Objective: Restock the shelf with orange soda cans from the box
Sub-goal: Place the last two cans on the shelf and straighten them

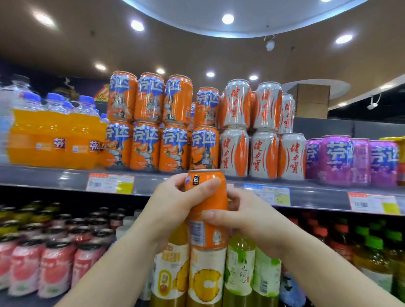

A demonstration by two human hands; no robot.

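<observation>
Orange soda can [206, 209] stands upright in mid-air, held in both hands just below the front edge of the upper shelf [57, 178]. Left hand [176, 206] wraps its upper half, thumb across the front and fingertips [177, 179] curled near the rim. Right hand [247, 219] closes round the lower right side, thumb pressed across the can's middle. Each grip is curled tight on the can. Stacked orange cans [162, 122] fill the shelf directly above it.
</observation>
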